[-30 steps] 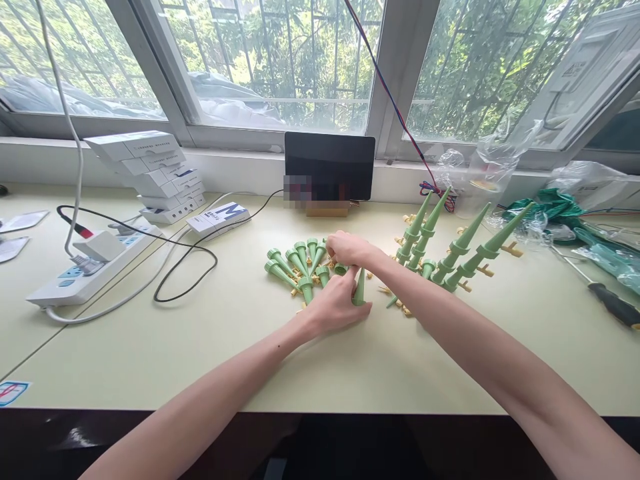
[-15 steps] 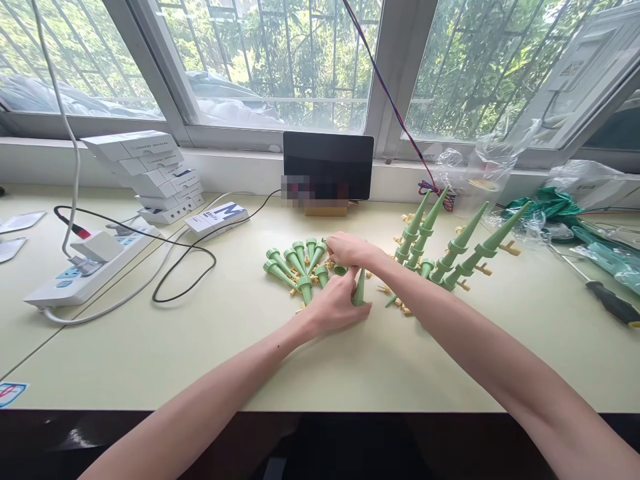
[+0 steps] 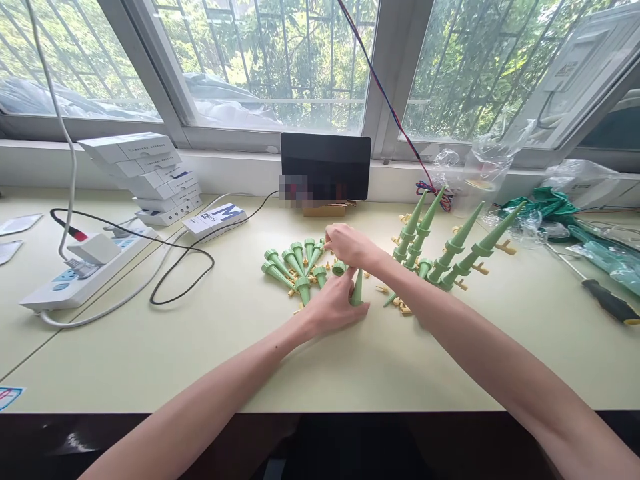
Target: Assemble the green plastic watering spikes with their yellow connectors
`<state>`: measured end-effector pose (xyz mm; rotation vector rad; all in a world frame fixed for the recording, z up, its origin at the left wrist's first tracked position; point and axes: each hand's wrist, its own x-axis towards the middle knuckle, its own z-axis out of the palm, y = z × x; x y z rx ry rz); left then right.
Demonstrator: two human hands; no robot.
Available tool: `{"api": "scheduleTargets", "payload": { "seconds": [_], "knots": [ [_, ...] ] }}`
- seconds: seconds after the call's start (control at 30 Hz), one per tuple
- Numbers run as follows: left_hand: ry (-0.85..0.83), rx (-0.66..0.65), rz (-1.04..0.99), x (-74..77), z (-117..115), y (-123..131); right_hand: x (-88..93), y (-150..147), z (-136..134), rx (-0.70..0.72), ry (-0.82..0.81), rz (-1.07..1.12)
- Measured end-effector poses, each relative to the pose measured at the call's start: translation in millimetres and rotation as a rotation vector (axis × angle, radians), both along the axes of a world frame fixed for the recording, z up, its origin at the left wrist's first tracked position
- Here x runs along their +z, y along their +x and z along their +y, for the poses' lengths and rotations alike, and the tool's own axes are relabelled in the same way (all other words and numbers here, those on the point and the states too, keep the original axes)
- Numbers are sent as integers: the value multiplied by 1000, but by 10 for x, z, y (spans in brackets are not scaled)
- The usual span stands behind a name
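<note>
My left hand (image 3: 336,300) rests low on the table, its fingers closed round the base of a green plant-watering spike (image 3: 357,291) that points upward. My right hand (image 3: 349,244) crosses above it, fingers bent together at the far edge of a pile of green spikes (image 3: 302,285); whatever those fingertips hold is hidden. Small yellow valve pieces (image 3: 291,292) lie among the pile. Right of both hands, several assembled green spikes (image 3: 454,248) with yellow valves stand or lean in a cluster, partly behind my right forearm.
A dark tablet (image 3: 326,163) stands at the back by the window. To the left are stacked white boxes (image 3: 140,175), a power strip (image 3: 85,270) and a black cable (image 3: 213,257). A screwdriver (image 3: 607,300) and plastic bags (image 3: 543,207) lie at the right.
My right hand has risen slightly at the far side of the pile, uncovering a small yellow piece. My left hand keeps its hold on the spike. The view has shifted a little.
</note>
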<state>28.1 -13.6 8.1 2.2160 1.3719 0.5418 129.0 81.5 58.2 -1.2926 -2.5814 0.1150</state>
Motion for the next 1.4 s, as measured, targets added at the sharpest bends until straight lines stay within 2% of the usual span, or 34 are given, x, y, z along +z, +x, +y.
{"api": "scheduleTargets", "payload": {
  "seconds": [0.13,0.2,0.33,0.5,0.63,0.77,1.0,1.4],
  "knots": [
    [5,49,-12,-49,19,1,70,160,-267,37,147,246],
    [12,56,-30,-67,31,-5,49,302,-430,66,192,365],
    [5,25,-109,-65,52,-24,-150,641,-683,13,270,542],
    [-30,65,-202,-14,80,-34,-429,887,-798,-109,183,680],
    [-47,93,-293,36,104,-40,-472,864,-821,-146,38,807],
    [-64,116,-373,82,112,-55,-430,813,-851,-94,-21,859],
    [-59,100,-408,140,109,-57,-438,800,-870,-52,-49,846],
    [-81,82,-419,111,121,-58,-451,763,-894,-74,-96,836]
  ]
}}
